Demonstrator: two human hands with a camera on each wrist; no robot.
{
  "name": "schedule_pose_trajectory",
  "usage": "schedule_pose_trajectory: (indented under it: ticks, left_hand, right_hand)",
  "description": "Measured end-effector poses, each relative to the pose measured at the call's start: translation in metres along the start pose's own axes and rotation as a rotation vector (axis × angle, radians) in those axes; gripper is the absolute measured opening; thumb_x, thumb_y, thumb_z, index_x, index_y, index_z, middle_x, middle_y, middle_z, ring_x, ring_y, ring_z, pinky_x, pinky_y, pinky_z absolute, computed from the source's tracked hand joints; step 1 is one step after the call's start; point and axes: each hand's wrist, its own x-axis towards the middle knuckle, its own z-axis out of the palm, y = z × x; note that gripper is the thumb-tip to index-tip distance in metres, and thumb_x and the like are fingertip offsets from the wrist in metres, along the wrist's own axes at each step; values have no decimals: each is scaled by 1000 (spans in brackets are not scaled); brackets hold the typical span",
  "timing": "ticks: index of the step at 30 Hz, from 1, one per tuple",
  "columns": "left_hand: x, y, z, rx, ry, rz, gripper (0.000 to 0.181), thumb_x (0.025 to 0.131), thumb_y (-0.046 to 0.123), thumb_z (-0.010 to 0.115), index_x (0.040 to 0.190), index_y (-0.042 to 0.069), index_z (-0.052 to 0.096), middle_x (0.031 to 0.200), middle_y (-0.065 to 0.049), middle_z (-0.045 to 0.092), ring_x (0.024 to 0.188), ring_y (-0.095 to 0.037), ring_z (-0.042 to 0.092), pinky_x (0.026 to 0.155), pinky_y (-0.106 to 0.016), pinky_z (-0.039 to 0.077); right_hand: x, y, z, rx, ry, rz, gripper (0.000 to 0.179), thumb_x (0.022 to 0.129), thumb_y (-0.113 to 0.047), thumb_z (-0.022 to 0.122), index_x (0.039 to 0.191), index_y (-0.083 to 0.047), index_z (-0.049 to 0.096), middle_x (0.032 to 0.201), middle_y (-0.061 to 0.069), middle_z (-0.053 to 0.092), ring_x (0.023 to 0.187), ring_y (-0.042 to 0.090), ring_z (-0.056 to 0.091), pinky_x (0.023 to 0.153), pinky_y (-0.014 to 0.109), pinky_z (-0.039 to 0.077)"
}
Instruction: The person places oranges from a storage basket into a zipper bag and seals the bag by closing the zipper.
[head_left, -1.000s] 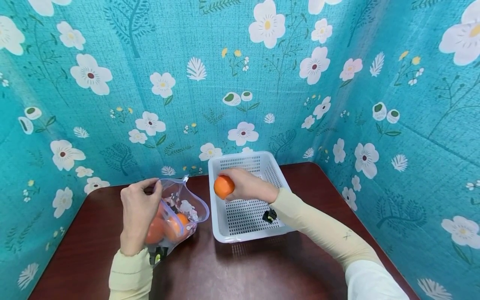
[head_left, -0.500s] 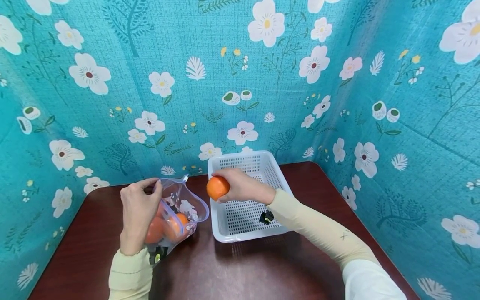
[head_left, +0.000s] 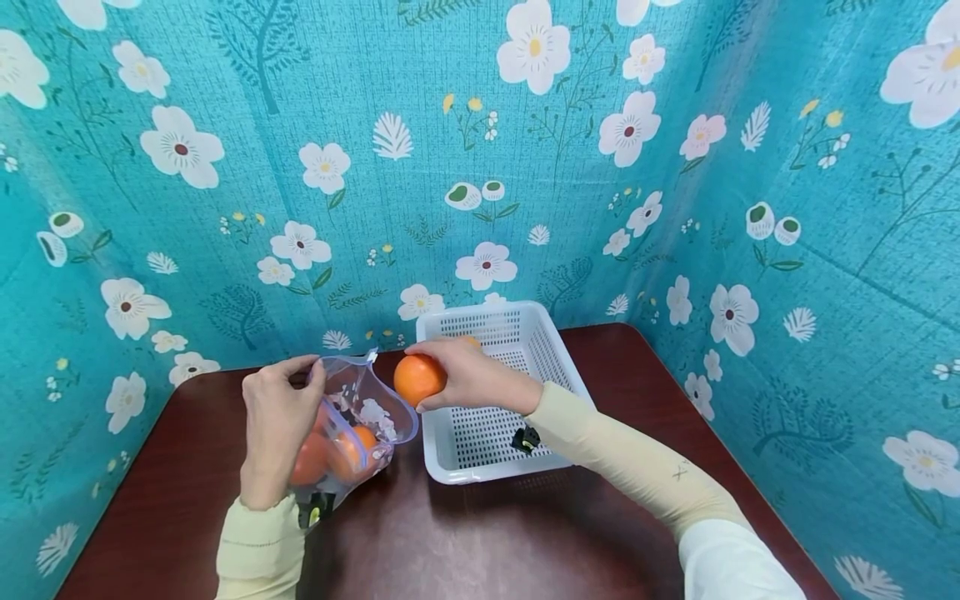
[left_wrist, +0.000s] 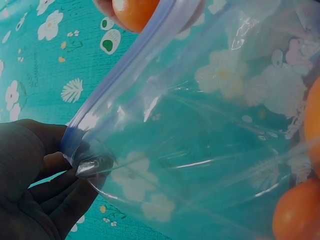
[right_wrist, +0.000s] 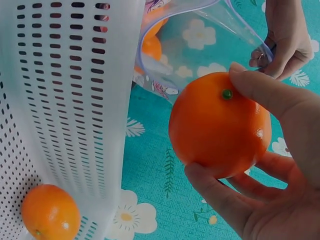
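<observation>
My left hand (head_left: pixel 281 417) pinches the purple-edged rim of a clear zip bag (left_wrist: pixel 165 135) at its left corner, and the bag's mouth stands open. Inside the bag lie several orange fruits (left_wrist: pixel 300 212), partly hidden by the printed plastic. My right hand (head_left: pixel 476 375) grips an orange (right_wrist: pixel 217 125) between thumb and fingers, its green stem end showing. That orange hangs just past the left rim of a white perforated basket (head_left: pixel 468 477), close to the bag's mouth. Another orange (right_wrist: pixel 50 212) sits in the basket, mostly hidden behind the right hand in the head view.
The bag and basket stand side by side on a dark reddish-brown table (head_left: pixel 480 550). A teal floral cloth (head_left: pixel 375 208) hangs behind and to the right. Small black devices are strapped at both wrists.
My right hand has carried the orange leftward, from above the basket to beside the bag's mouth. The orange in the basket has come into sight. My left hand and the bag have stayed put.
</observation>
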Motion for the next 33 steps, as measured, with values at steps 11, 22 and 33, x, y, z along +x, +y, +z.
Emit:
schedule_pose_trajectory:
  ticks: [11, 22, 33]
  left_hand:
    - [-1, -2, -1, -1, 3, -1, 10, 88, 1, 73, 93, -5, 79, 76, -19, 74, 65, -29, 71, 63, -38, 57]
    - [-1, -2, 0, -7, 5, -2, 11, 89, 2, 72, 93, -6, 79, 76, -19, 74, 65, -31, 71, 65, -52, 58]
    - [-1, 1, -1, -11, -17, -26, 13, 91, 3, 71, 96, -7, 79, 79, -20, 74, 68, -32, 71, 68, -52, 59]
  right_hand:
    - [4, -11, 9, 67, 20, -18, 79, 76, -32, 91, 143, -11, 56, 133, 5, 54, 112, 18, 59, 93, 29, 55]
    - [9, -20, 13, 73, 17, -133, 75, 74, -16, 92, 142, -14, 59, 140, 4, 55, 122, 19, 57, 99, 28, 52]
    - [14, -27, 16, 84, 9, -253, 74, 75, -10, 90, 142, -13, 58, 144, 4, 53, 128, 18, 54, 104, 23, 47]
